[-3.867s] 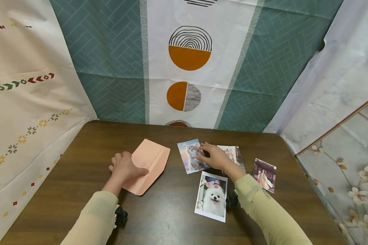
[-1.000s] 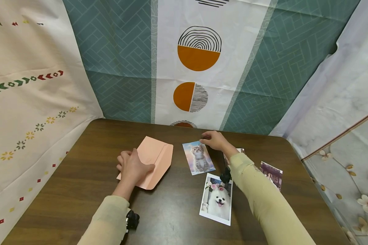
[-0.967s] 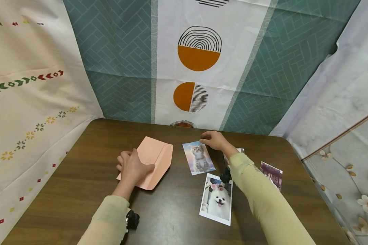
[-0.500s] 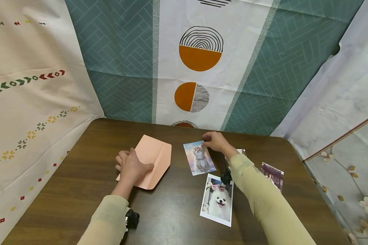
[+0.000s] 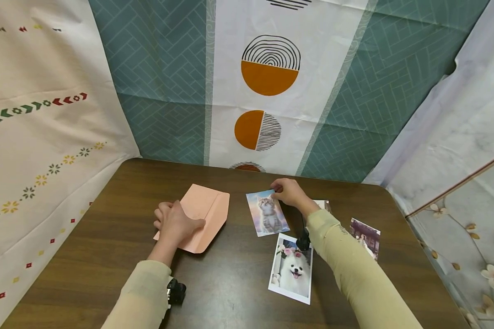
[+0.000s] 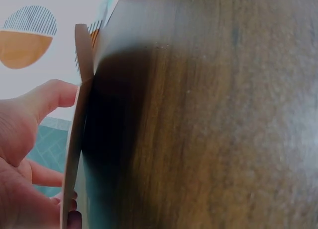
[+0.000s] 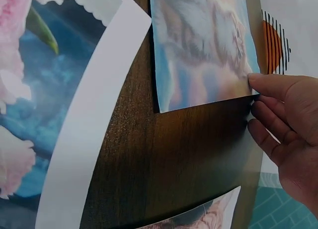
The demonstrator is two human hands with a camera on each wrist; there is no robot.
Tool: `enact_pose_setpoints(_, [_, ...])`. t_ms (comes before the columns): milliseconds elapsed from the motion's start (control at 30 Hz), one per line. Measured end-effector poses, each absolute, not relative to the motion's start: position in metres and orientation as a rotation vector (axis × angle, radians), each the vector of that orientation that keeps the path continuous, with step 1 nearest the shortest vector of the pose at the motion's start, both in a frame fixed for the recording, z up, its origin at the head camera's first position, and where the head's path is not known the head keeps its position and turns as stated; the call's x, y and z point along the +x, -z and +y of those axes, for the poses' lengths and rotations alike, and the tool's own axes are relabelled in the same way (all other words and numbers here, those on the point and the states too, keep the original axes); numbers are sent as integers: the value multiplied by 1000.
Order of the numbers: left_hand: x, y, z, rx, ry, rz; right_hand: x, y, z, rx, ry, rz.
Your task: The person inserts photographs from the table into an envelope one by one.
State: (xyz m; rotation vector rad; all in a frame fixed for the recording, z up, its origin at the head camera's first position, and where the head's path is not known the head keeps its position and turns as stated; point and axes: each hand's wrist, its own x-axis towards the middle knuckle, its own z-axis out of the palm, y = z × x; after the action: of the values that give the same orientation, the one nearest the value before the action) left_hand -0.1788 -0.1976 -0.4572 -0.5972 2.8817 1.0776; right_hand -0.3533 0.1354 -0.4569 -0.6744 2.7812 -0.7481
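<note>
Pinching the far right corner of a kitten picture (image 5: 267, 214), the right hand (image 5: 289, 192) has its thumb on the printed face and its index finger tucked under the edge, with the other fingers loosely curled just below. The wrist comes in from the near right, forearm slanting up and left across the tabletop (image 5: 230, 285). The picture lies just left of that hand and a bit nearer the body. Can't really tell how far its corner is lifted, if at all.

The left hand (image 5: 174, 222) has a grip on a pink envelope (image 5: 207, 212), thumb on the upper face, fingers wrapped round underneath. From the left wrist you see the envelope almost edge-on, tilted, with a dark gap between it and the tabletop. Most of it sticks out to the right of that hand and beyond it.

Moving outward: a white dog photo (image 5: 292, 274) sits nearer the body than the right hand, just left of the forearm, with a black wrist camera (image 5: 303, 240) overlapping its top corner. Another photo (image 5: 323, 204) peeks out just right of the right wrist, mostly covered by the arm. Further right there's a purple-toned print (image 5: 365, 233), partly behind the sleeve (image 5: 350, 265).
</note>
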Motion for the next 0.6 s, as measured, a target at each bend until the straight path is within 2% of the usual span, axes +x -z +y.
enact_pose_setpoints(600, [-180, 462, -203, -613, -1058, 2837, -353, 460, 138, -723, 760, 2808])
